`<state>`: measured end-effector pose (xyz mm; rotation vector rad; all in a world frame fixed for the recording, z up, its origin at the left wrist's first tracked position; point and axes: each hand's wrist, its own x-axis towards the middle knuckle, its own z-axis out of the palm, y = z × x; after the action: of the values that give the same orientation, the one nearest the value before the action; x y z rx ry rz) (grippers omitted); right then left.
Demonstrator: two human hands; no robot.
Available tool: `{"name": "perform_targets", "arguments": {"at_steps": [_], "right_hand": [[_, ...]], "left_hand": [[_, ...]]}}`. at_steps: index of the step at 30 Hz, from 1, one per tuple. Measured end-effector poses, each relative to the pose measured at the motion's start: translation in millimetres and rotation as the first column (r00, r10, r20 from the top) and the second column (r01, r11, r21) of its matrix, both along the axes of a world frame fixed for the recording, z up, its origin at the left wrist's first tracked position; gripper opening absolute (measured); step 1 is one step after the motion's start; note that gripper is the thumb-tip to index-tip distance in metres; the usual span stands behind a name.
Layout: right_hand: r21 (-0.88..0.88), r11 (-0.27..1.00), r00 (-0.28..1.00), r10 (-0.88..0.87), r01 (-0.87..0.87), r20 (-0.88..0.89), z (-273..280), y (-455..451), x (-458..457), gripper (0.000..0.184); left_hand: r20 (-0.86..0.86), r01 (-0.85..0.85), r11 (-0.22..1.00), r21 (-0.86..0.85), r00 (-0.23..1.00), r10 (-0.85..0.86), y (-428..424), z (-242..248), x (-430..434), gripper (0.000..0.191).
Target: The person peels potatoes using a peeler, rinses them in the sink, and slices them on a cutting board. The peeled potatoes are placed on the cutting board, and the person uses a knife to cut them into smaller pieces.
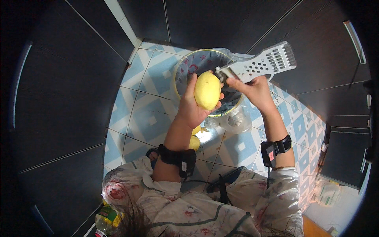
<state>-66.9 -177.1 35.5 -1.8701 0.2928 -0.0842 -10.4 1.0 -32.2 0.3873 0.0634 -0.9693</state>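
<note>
My left hand [190,110] holds a yellow oval peeled potato [207,91], its long side upright in the palm and a small dark spot near its top. My right hand [257,91] grips a flat metal grater [268,62] by its lower part. The grater's toothed end points up and to the right, while its slotted peeler end lies close to the potato's upper right side; whether they touch is unclear. Both hands are over a round bin [175,77] lined with a printed plastic bag. Dark scraps lie inside it.
Two yellow potatoes [194,143], partly hidden by my left forearm, lie on the tiled floor [148,115]. A clear plastic bag [237,120] sits against the bin. Dark cabinets [59,97] stand close around. A labelled bottle [107,217] is at lower left.
</note>
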Motion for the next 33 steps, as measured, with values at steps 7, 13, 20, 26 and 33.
{"name": "perform_targets", "arguments": {"at_steps": [7,13,20,26,33], "right_hand": [[0.156,0.95,0.962,0.263,-0.272,0.079,-6.5,7.9,-5.1,0.033],[-0.074,0.982,0.955,-0.186,0.173,-0.233,-35.2,-29.4,13.9,0.028],[0.186,0.977,0.994,-0.098,0.104,-0.041,-25.0,-28.8,4.4,0.031],[0.204,0.964,0.986,-0.169,0.169,-0.016,-4.4,-24.1,4.2,0.028],[0.173,0.985,0.995,-0.01,-0.008,0.103,13.7,-18.0,-7.6,0.028]], "left_hand": [[0.092,-0.027,0.952,0.305,0.996,-0.001,-9.3,-5.3,-8.3,0.052],[0.165,0.06,0.984,0.168,0.982,-0.088,2.1,-3.1,-5.9,0.056],[-0.138,0.05,0.99,0.129,0.99,-0.032,-4.6,-1.6,-3.4,0.061],[0.024,0.1,0.988,0.114,0.994,-0.103,1.0,-1.4,-5.4,0.051],[0.25,-0.019,0.991,0.134,0.968,-0.016,1.0,-1.3,-10.2,0.053]]}}
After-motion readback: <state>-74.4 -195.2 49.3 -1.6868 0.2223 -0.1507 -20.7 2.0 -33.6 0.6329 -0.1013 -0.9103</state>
